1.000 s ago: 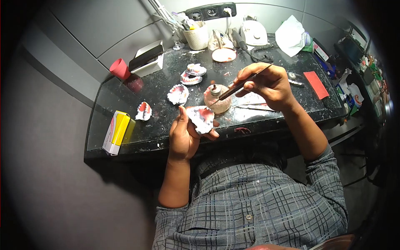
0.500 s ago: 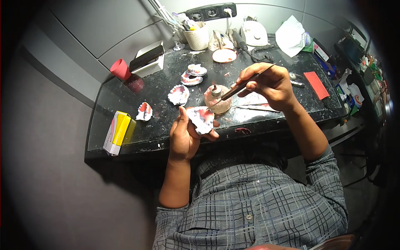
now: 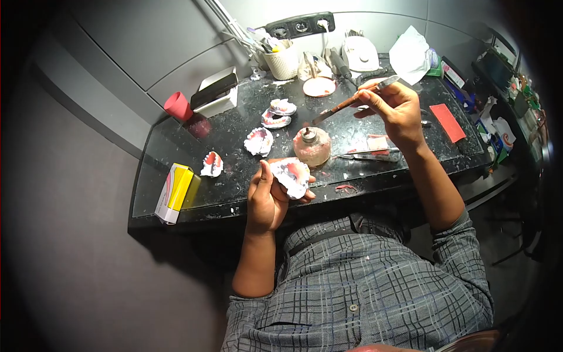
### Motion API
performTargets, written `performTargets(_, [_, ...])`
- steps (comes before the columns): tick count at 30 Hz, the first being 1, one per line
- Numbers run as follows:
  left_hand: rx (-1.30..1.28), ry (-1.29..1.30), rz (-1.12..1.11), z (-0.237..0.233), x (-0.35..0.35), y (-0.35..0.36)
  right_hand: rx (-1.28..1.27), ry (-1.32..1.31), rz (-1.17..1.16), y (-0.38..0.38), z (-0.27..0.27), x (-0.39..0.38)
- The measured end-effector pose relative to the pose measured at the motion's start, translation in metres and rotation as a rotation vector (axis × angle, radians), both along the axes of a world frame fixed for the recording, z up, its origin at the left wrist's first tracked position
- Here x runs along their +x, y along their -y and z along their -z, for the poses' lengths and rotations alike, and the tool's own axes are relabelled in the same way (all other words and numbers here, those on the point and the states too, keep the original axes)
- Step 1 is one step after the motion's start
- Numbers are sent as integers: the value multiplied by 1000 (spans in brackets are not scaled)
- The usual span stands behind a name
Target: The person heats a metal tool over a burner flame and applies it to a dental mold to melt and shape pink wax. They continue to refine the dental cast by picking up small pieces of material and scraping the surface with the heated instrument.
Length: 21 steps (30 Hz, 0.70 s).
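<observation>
My left hand point(image 3: 265, 202) holds a white plaster dental cast point(image 3: 298, 189) lined with pink wax, thumb at its left edge and fingers beneath. Pinched in my right hand point(image 3: 402, 114) is a wax knife point(image 3: 345, 105) with a brown handle. One end of the knife points down left, close above the wick of a glass spirit lamp point(image 3: 312, 151); its broad metal end sticks out past my fingers. The lamp stands just behind the cast. To its left on the bench are another cast point(image 3: 258, 142), a stacked pair of casts point(image 3: 275, 120) and a small piece with red wax point(image 3: 212, 165).
A yellow-and-white box point(image 3: 176, 193) stands at the left front edge. Behind are a red cup point(image 3: 177, 106), a white tray point(image 3: 221, 104) with a dark phone-like object, a tool pot point(image 3: 282, 63) and a round dish point(image 3: 319, 87). A red wax sheet point(image 3: 447, 123) lies right.
My right hand has drawn the wax knife up and away from the cast, bringing its tip near the lamp's wick. My left hand still holds the cast. The view has shifted slightly.
</observation>
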<state>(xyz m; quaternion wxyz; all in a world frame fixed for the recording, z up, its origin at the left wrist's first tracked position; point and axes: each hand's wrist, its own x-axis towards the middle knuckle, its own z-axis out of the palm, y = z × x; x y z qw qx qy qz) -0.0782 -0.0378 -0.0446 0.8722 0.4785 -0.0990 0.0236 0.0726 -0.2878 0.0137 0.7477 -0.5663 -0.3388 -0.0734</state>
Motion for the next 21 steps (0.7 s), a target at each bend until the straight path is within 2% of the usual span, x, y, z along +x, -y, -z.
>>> performTargets(11, [37, 6, -53, 5, -1, 1, 42, -42, -10, -1, 2, 3])
performTargets(17, [36, -3, -48, 5, 0, 0, 15, -171, -16, 0, -4, 1])
performTargets(21, [33, -9, -58, 4, -1, 1, -25, -379, -45, 3, -2, 13])
